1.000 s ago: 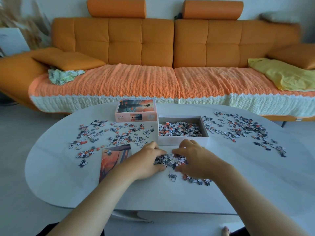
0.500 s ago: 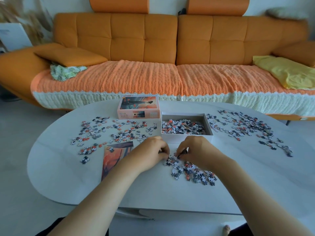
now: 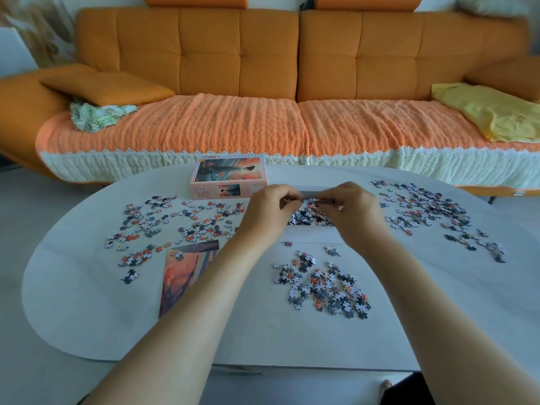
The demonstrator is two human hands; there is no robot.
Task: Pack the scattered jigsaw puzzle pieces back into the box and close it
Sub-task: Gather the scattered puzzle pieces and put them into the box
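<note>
— Where are your hands?
— Both are over the open box (image 3: 309, 235) on the bench (image 3: 87, 302). My right hand (image 3: 355, 213) pinches puzzle pieces (image 3: 328, 203). My left hand (image 3: 270, 213) is curled; whether it holds any, I cannot tell.
— Other pieces?
— A loose pile (image 3: 324, 285) lies nearer me, and the lid (image 3: 229, 178) is left of the box.

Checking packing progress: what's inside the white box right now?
Loose puzzle pieces lie inside the box. The left hand and right hand, held over it, cover most of the interior, so how full it is cannot be seen.
</note>
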